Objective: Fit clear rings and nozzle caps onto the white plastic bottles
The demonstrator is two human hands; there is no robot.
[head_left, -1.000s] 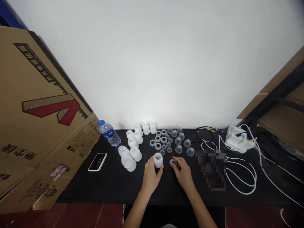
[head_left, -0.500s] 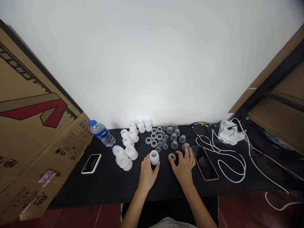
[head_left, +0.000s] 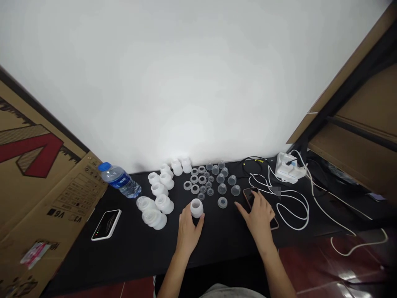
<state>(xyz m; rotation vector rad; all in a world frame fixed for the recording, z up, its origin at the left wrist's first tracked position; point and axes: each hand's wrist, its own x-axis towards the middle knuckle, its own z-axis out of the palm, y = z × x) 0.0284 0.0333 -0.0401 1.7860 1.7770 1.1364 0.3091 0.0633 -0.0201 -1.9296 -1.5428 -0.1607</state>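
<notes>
My left hand (head_left: 188, 228) is wrapped round a small white plastic bottle body (head_left: 196, 207) that stands upright on the black table (head_left: 139, 252). My right hand (head_left: 258, 215) lies flat, fingers spread, on a dark phone (head_left: 249, 194) to the right. A clear ring-shaped part (head_left: 222, 202) rests on the table between my hands. Behind it lie several clear rings (head_left: 195, 183) and clear dome caps (head_left: 231, 180). A group of white bottle bodies (head_left: 159, 194) stands to the left.
A water bottle (head_left: 119, 180) lies at the left, beside a large cardboard box (head_left: 37, 165). A white-edged phone (head_left: 106, 224) lies front left. White cables (head_left: 293, 203) and a white charger block (head_left: 287, 167) sit at the right, near a wooden shelf (head_left: 356, 124).
My right hand let go of the clear ring part and moved right onto the dark phone. My left hand stayed on the white bottle body. The view shifted right and upward.
</notes>
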